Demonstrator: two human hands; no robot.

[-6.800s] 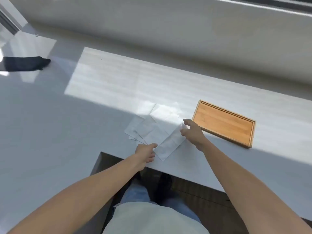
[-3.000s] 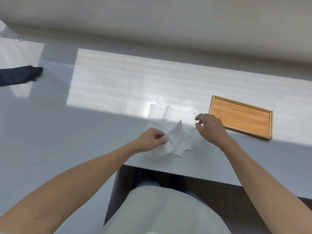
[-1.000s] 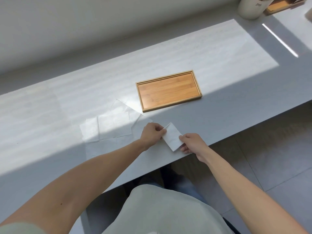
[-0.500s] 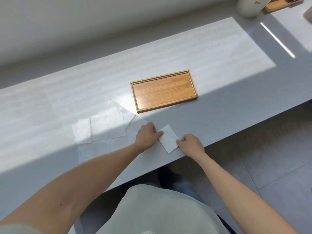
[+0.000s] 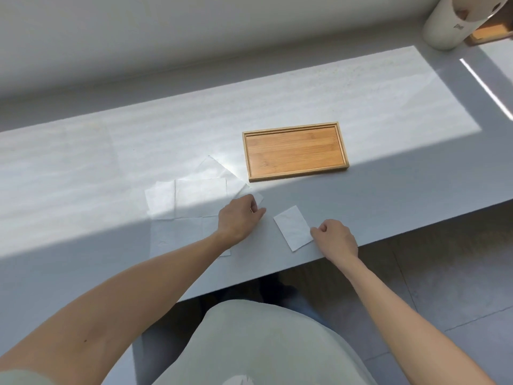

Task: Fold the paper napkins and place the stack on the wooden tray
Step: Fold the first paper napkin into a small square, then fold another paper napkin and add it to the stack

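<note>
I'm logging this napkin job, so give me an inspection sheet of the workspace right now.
Surface: pale counter, part sunlit, part shaded.
Job's things: folded napkin flat near the front edge; unfolded napkins overlapping at left; tray holds nothing.
Clutter: white canister far right, wooden item behind it.
Hands: left hand on the unfolded napkins; right hand curled at the folded napkin's corner, grip unclear.
Cables: nothing seen.
Surroundings: wall behind, tiled floor below.

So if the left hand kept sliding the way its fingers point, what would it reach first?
The left hand points right, toward the folded napkin lying flat on the counter. That napkin's near edge would likely come first; only bare counter shows in the gap between them.
</note>
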